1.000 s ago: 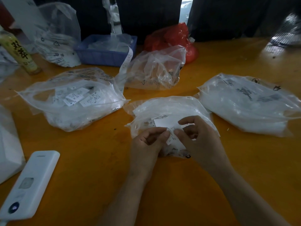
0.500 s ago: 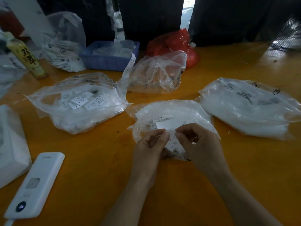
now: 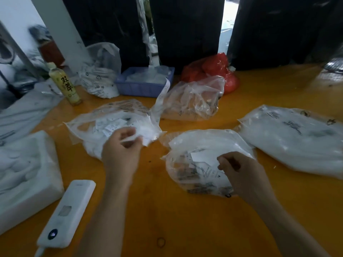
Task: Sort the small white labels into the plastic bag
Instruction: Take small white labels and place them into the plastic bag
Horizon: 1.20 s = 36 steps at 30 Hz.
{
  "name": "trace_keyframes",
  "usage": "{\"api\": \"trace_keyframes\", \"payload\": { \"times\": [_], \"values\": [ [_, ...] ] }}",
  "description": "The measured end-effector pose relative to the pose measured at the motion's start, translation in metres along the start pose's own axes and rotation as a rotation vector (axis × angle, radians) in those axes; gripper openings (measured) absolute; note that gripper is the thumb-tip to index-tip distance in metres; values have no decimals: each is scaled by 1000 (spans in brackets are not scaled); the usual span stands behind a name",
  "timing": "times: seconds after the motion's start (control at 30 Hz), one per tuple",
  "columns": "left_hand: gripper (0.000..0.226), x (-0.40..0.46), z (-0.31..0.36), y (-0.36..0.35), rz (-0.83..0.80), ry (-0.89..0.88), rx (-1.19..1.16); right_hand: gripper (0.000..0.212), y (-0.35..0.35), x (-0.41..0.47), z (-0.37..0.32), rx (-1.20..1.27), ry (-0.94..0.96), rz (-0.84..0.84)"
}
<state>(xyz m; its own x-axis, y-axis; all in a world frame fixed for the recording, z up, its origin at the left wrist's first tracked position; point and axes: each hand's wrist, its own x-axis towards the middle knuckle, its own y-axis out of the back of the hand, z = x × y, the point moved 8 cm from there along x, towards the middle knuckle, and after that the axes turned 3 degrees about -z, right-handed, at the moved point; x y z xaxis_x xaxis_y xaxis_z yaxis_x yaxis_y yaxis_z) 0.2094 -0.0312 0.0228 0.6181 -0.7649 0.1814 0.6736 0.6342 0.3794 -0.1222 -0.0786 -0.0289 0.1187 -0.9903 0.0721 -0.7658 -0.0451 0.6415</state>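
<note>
The person's left hand (image 3: 121, 152) pinched a small white label (image 3: 132, 138) over the open plastic bag (image 3: 111, 127) of labels. Right of that bag, the right hand (image 3: 239, 173) rested curled on a second label-filled bag (image 3: 202, 160); whether it gripped anything was unclear.

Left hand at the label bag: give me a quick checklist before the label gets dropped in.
1. Label in grip: the left hand pinches a small white label between thumb and fingers. Ok.
2. Position: the hand is at the near right edge of the left label bag. Ok.
3. Bag mouth open under the label: the plastic is crumpled and blurred there. Cannot tell.
4. One label only: motion blur hides the edges. Cannot tell.
5. Right hand ready: fingers curled over the middle bag, at the loose labels there; whether it grips one is hidden. Cannot tell.
6. Space between the two bags: only bare orange table. Ok.
</note>
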Motion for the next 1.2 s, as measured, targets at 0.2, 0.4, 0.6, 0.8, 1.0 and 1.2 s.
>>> {"api": "trace_keyframes", "payload": {
  "times": [0.2,0.4,0.6,0.8,1.0,1.2],
  "values": [
    [18,97,-10,24,161,5,590,13,-12,4,1,-207,65,-50],
    [47,102,-28,7,-3,78,1105,37,-20,15,2,-422,100,-128],
    [23,12,23,-21,197,-365,612,44,-44,29,-16,-552,184,-163],
    [22,-89,38,-104,-320,-438,129,26,-38,28,-29,-580,286,-18],
    [51,-97,13,-135,-454,-75,-141,13,0,-3,-33,-73,276,128],
    [25,-95,-16,-151,-458,189,-426,9,50,3,-23,-217,222,188]
  ]
}}
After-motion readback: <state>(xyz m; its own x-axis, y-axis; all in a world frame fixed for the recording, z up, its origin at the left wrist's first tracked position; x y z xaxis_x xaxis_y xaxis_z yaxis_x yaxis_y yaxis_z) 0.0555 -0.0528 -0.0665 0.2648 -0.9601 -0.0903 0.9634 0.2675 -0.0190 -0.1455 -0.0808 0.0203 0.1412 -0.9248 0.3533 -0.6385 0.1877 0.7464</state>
